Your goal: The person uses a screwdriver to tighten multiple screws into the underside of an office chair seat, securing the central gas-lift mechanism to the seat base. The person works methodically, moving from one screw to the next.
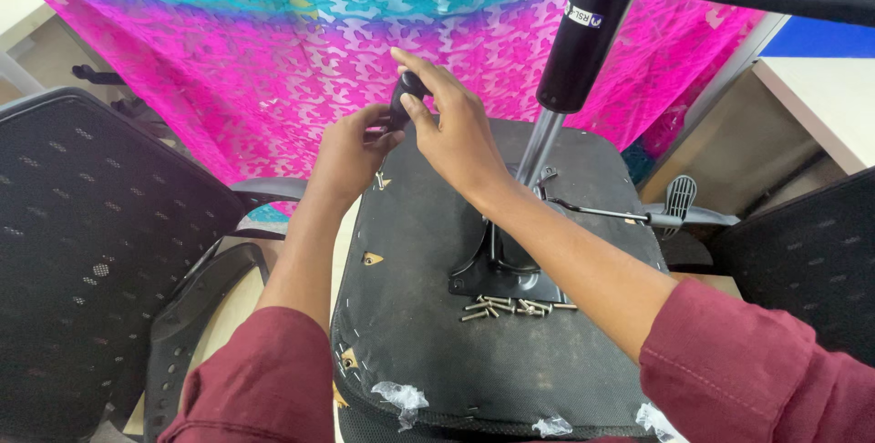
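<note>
Two bare hands meet above the far edge of an upturned chair seat [428, 334], whose black underside faces up. Left hand [349, 153] has its fingers curled and pressed together around the lower end of a small black handle [406, 97]; right hand [451, 128] pinches the upper end of the same handle between thumb and fingertips. Whether the handle is a tool grip or a loose knob cannot be told, since the hands hide most of it. It appears light, rigid and smooth, likely best held around its thick middle, where the fingers can wrap it without slipping. One gas-lift column [570, 60] rises from the metal plate at the seat's centre. Roughly ten small screws [515, 306] lie in a loose cluster on the seat just in front of that plate; these would be light, hard, and apt to roll. One lever with a paddle end [679, 199] projects to the right of the seat. Two mesh chair backs flank the seat, one at left [82, 252] and one at right [811, 261]. One pink and turquoise patterned cloth [273, 51] hangs beyond the seat.
</note>
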